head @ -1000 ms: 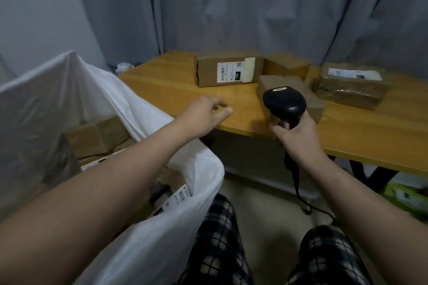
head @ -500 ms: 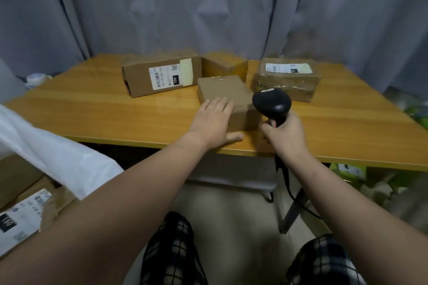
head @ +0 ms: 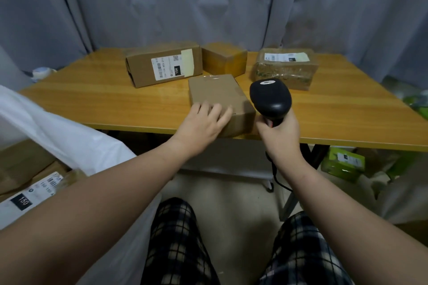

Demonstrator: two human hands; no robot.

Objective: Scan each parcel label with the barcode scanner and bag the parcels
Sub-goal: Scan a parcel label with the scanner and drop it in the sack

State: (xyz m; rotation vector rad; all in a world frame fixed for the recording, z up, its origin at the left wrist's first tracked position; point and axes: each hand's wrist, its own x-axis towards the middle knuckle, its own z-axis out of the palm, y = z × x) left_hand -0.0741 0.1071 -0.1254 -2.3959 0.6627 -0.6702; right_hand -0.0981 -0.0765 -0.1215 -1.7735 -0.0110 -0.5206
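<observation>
A plain brown parcel (head: 217, 90) lies near the front edge of the wooden table (head: 347, 109), no label showing on its top. My left hand (head: 203, 125) rests on its near left corner, fingers laid over the top. Just to the right, my right hand (head: 280, 136) grips the handle of a black barcode scanner (head: 269, 97), head up beside the parcel. Behind stand a long parcel with a white label (head: 162, 67), a small brown parcel (head: 223, 58) and a film-wrapped parcel (head: 284, 69). A white bag (head: 69, 136) at the left holds labelled parcels (head: 30, 194).
The scanner's cable (head: 275, 176) hangs down below the table edge. Green packages (head: 345, 164) and clutter lie on the floor under the table at the right. A grey curtain (head: 208, 2) closes off the back. My plaid-trousered legs (head: 176, 238) are below.
The view swung from the bag to the table. My left hand reached forward and came down on the plain parcel. My right hand kept hold of the scanner beside it.
</observation>
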